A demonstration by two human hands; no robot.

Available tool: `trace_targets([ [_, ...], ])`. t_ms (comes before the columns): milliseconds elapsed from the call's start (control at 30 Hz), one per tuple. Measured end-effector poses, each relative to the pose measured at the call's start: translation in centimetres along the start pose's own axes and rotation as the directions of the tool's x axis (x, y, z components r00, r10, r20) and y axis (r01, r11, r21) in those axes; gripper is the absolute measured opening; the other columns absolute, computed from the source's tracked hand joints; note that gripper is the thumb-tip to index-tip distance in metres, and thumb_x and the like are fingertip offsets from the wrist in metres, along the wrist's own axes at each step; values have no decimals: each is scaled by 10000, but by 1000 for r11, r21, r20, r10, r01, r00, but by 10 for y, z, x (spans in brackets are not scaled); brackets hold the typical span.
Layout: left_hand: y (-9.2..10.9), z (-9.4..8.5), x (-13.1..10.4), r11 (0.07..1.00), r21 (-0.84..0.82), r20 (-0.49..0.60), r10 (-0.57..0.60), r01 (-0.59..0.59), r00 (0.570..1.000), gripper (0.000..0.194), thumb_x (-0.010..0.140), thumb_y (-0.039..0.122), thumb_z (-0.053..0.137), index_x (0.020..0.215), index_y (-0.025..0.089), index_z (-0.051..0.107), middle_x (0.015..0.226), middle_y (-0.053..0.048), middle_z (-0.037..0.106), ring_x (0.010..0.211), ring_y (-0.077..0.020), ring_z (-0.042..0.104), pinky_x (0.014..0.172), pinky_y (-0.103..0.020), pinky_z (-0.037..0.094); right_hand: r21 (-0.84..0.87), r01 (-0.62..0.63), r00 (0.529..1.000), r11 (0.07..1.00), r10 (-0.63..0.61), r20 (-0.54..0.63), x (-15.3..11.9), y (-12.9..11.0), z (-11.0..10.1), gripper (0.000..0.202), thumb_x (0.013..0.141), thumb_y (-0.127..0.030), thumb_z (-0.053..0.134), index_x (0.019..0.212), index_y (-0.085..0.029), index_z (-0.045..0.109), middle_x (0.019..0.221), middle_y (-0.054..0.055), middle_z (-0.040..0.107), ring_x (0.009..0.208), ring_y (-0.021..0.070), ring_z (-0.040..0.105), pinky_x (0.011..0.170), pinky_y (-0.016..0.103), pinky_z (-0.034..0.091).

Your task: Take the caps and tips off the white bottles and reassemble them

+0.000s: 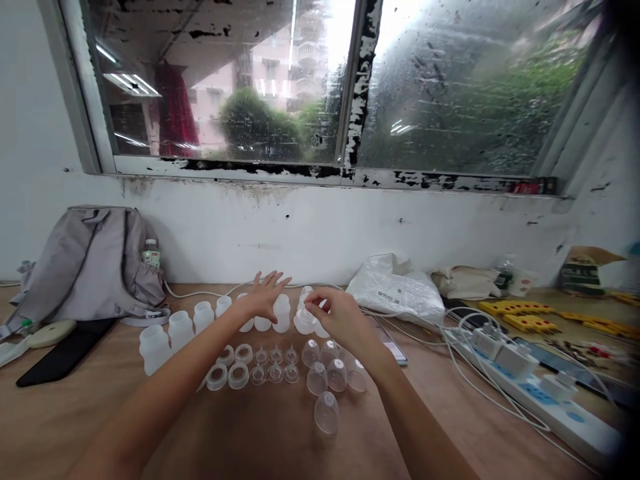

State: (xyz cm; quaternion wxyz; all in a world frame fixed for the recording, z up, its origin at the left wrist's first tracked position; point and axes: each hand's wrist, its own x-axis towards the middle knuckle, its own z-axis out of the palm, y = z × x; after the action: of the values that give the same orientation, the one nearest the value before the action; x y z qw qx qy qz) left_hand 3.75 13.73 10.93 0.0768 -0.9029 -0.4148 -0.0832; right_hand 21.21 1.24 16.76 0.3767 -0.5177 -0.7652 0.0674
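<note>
My left hand (pixel 265 297) is open, fingers spread, above the back row of frosted baby bottles (pixel 282 315). My right hand (pixel 336 312) is closed in a pinch beside a bottle with a clear top (pixel 303 319); what its fingertips hold, if anything, I cannot make out. More open frosted bottles (pixel 155 350) stand in a slanting line at the left. In front of my hands lie white screw rings (pixel 239 376), partly behind my left forearm. Clear bottle teats (pixel 275 373) sit in rows next to them. Several clear domed caps (pixel 327 413) stand at the right, near my right wrist.
A grey backpack (pixel 95 260) leans on the wall at the left, with a black flat object (pixel 65 353) before it. A white plastic bag (pixel 397 290), a phone (pixel 397 349), loose cables and a power strip (pixel 540 393) lie at the right. Yellow pieces (pixel 520 308) are beyond.
</note>
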Motion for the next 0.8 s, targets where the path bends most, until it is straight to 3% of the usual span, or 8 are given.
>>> trace_targets([
  [67,15,-14,-20,993,-98,-80,54,-61,995,1082,478,505,707,1344,201,133,1402,-159,202,1280,-339,135,994,-558,47,8,-6,1000,1000,6,-16,1,2,2,133,728,-161,504,720,-180,636,742,32,654,675,145,573,641,262,421],
  [133,34,-27,-47,957,-269,-126,79,-110,989,931,571,561,630,1318,190,217,1324,-145,353,1217,-310,293,989,-488,194,79,-9,1000,997,9,-6,1,2,8,126,723,-152,504,729,-173,628,722,32,647,655,142,578,629,262,435],
  [233,57,-43,-87,850,-522,-203,-43,-71,978,616,721,533,510,1209,181,377,1127,-103,527,977,-228,515,817,-344,405,302,1,999,953,10,-36,-1,-4,24,122,742,-167,484,765,-168,603,699,25,630,615,128,584,601,251,461],
  [300,63,-50,-109,798,-602,-250,-186,-3,950,456,768,487,473,1104,179,460,939,-55,590,828,-178,553,728,-289,429,425,45,996,904,-9,-85,-5,-12,37,120,762,-193,470,795,-169,582,725,26,622,614,121,585,590,246,473],
  [400,58,-54,-135,779,-621,-242,-303,93,922,438,722,465,542,1045,173,497,818,-23,591,727,-157,549,638,-256,431,498,108,994,861,-79,-79,-15,-26,56,115,785,-221,462,816,-176,563,772,30,612,653,119,587,597,236,475],
  [567,47,-34,-170,808,-573,-200,-296,134,934,296,732,349,533,981,189,526,864,-28,597,742,-161,553,659,-267,432,414,99,959,905,-197,203,-36,-45,76,148,765,-267,516,889,-186,523,753,12,601,618,109,554,561,211,429],
  [700,49,-12,-198,803,-578,-133,-267,144,955,297,711,307,555,990,205,544,939,-46,599,847,-190,545,756,-290,424,277,95,867,956,-217,450,-50,-47,93,179,730,-226,549,899,-193,501,668,-13,585,614,120,540,583,211,398],
  [800,52,-8,-215,710,-685,10,-210,159,978,246,715,352,564,915,211,587,905,-19,610,837,-174,540,761,-256,423,264,125,787,956,-258,561,-56,-48,100,98,748,-166,501,841,-194,518,664,-16,582,628,109,535,609,198,387],
])
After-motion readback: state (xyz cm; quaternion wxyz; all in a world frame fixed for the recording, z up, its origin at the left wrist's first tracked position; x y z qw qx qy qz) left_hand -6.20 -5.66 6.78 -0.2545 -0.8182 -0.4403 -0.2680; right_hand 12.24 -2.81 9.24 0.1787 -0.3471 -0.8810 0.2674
